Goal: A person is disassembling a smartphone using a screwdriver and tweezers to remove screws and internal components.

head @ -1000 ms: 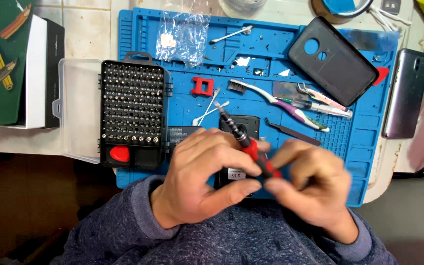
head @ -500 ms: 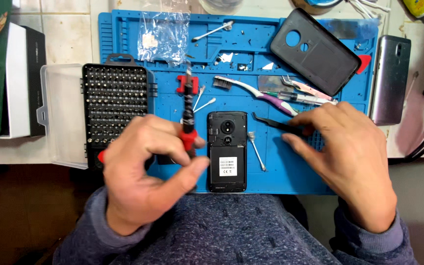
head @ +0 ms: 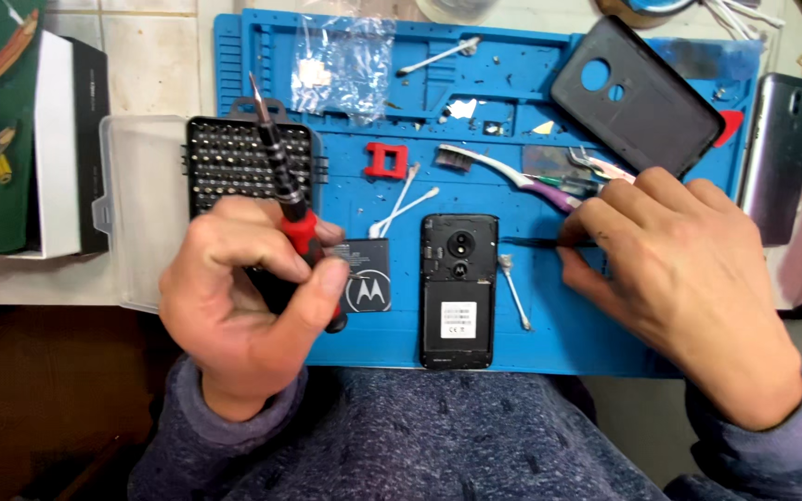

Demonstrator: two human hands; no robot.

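Screwdriver (head: 282,190) sits clamped in the left hand (head: 243,297) over the bit case (head: 225,162) at the mat's (head: 605,343) left edge; right hand (head: 689,278) fingers pinch black tweezers (head: 536,242) beside the opened phone (head: 458,288). A loose pinch could flick the tweezers into the phone.

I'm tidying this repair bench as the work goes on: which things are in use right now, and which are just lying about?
In use:
left hand gripping the red-and-black screwdriver
right hand on the black tweezers
opened black phone

Lying about:
bit set
battery
phone back cover
toothbrush
cotton swabs
silver phone
plastic bag
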